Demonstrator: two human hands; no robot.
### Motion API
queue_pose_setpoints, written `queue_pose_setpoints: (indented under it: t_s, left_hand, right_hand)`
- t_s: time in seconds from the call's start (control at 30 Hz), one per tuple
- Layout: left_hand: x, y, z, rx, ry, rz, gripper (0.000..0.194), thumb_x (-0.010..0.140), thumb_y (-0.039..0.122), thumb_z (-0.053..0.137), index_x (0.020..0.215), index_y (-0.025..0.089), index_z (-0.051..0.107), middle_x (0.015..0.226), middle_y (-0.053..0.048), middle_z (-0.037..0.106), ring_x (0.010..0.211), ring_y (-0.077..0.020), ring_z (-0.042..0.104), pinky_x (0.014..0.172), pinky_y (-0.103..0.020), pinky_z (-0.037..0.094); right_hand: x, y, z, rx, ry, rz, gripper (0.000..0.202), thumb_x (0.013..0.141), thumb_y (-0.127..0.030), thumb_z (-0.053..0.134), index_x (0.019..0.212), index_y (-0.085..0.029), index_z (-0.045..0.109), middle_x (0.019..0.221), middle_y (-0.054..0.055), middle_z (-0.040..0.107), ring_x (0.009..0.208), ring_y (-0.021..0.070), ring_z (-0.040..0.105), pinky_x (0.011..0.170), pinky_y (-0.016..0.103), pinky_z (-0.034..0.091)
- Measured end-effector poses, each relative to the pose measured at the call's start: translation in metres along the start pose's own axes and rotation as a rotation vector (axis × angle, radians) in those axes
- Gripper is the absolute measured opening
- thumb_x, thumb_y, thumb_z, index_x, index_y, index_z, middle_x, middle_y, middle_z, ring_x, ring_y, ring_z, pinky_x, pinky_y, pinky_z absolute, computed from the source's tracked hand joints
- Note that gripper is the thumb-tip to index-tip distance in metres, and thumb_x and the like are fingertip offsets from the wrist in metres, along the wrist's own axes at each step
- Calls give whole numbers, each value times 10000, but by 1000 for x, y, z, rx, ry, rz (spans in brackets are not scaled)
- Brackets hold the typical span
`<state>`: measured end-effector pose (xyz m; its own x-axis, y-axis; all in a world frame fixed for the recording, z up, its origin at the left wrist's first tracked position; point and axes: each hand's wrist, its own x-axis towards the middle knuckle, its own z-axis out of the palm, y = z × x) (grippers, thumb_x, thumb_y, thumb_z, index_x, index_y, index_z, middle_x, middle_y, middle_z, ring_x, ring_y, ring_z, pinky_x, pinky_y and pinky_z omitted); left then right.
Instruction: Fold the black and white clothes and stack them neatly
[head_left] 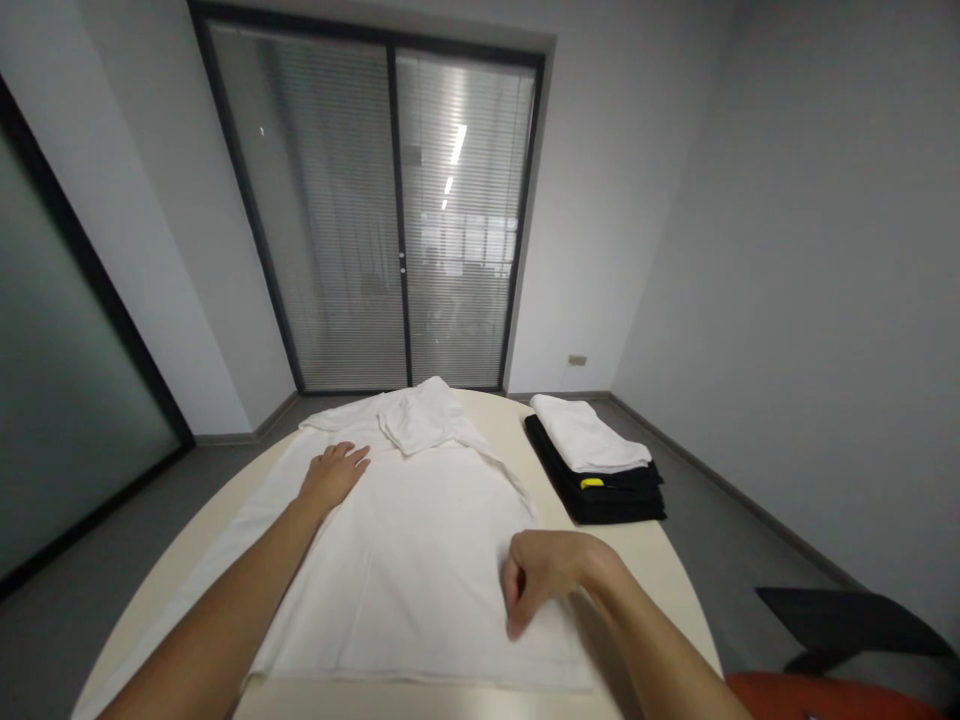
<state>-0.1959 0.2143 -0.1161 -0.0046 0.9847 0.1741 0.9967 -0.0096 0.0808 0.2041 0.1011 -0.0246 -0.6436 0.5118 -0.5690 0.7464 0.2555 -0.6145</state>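
A white garment (420,560) lies spread over the round table, its hem toward me and a bunched part at the far end. My left hand (334,475) rests on its upper left area with the fingers apart. Near its lower right side is my right hand (544,575), with the fingers curled and pressed together over the fabric. Whether cloth is pinched between those fingertips is hidden. To the right sits a stack of folded black cloths (615,505) with a yellow patch showing, and a folded white cloth (589,435) lies on top.
The pale round table (675,580) has a curved edge. A chair with a red seat (832,695) and black armrest (862,620) stands at the lower right. Beyond the table are glass panels with blinds (465,300) and grey walls.
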Motion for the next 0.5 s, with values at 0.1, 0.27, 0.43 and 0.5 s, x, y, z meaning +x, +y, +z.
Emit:
queue_pose_setpoints:
  t_s: [0.1, 0.27, 0.43, 0.5]
  left_hand:
    - [-3, 1, 1, 4, -10, 2, 498, 1003, 426, 348, 1451, 282, 513, 1524, -91, 465, 1392, -283, 409, 1134, -445, 318]
    - [-14, 4, 2, -8, -78, 2, 639, 958, 626, 353, 1533, 348, 356, 1632, -68, 280, 1489, -386, 223, 1159, -599, 191]
    - [-26, 8, -4, -13, -126, 6, 697, 932, 691, 338, 1550, 370, 294, 1656, -67, 190, 1501, -429, 128, 1155, -645, 132]
    - [-33, 10, -9, -14, -138, 6, 700, 935, 690, 325, 1556, 370, 272, 1660, -68, 165, 1502, -435, 102, 1154, -653, 121]
  right_hand:
    - [8, -3, 6, 10, 52, -65, 313, 655, -466, 803, 819, -201, 779, 663, -22, 667, 624, 130, 581, 607, 225, 424]
    - [27, -8, 11, -258, 626, -260, 457, 834, -460, 676, 1236, -241, 675, 1217, 92, 685, 1150, 254, 599, 1000, 355, 426]
    - [38, 1, 11, -292, 490, -220, 1036, 726, -628, 731, 1577, -306, 236, 1665, 99, 109, 1527, 354, 27, 1213, 526, 102]
    - [35, 4, 11, -250, 426, -145, 1161, 679, -655, 749, 1593, -312, 120, 1669, 96, 15, 1525, 360, -15, 1214, 533, 90]
